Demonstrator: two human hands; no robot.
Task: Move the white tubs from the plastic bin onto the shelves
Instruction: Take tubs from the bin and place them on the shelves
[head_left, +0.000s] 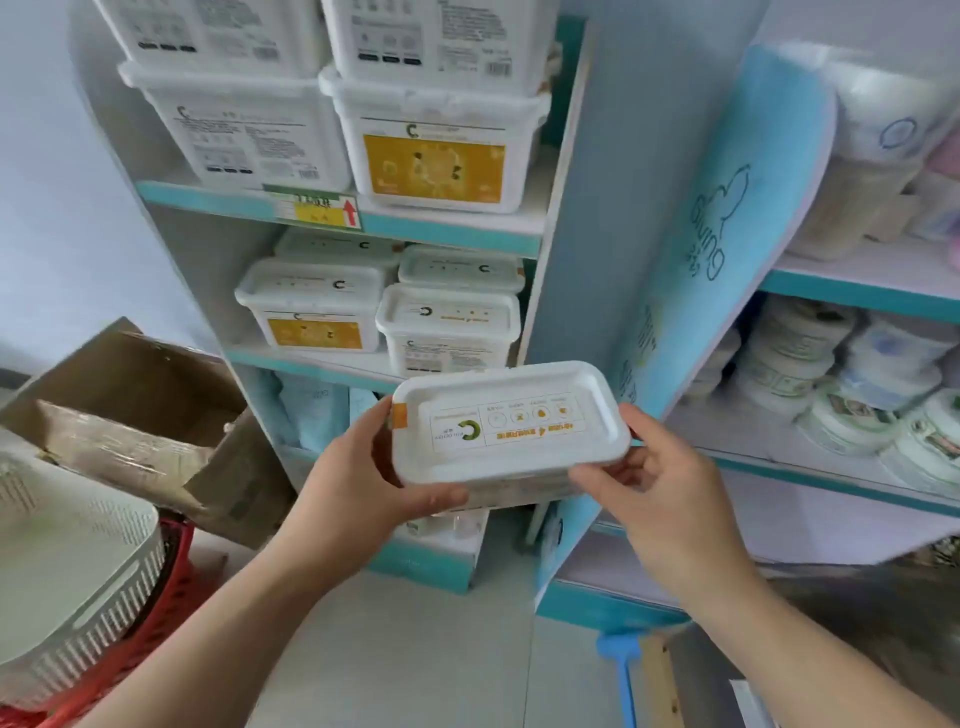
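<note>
One rectangular white plastic tub (509, 423) | left hand (353, 483), right hand (660, 493) gripping

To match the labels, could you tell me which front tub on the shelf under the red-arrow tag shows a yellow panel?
The front left tub; its yellow panel faces out, whereas the front right tub shows a white printed side.

Tub (506, 423) before shelves (447, 234); bin (78, 587) left; box (140, 415) behind it.
</note>
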